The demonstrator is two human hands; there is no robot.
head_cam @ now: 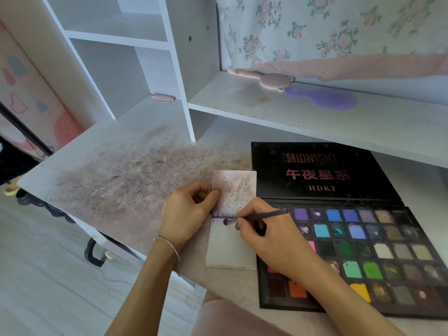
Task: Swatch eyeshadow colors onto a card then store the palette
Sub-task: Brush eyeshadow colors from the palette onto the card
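Observation:
A large black eyeshadow palette [378, 243] lies open at the right of the desk, its lid flat behind the rows of colour pans. Left of it lie two pale cards: a lower card [230, 248] with a purple smear along its top edge, and an upper card [238, 187] speckled with powder. My right hand [271, 238] grips a thin dark brush [257, 217], whose tip touches the top of the lower card. My left hand [186, 209] pinches the left edge of the upper card.
The desk top [116, 180] is stained with powder to the left of the cards. A shelf behind holds a pink hand mirror [266, 80] and a purple hairbrush [324, 98]. A white shelving unit [126, 57] rises at the back left. The desk edge drops off at left.

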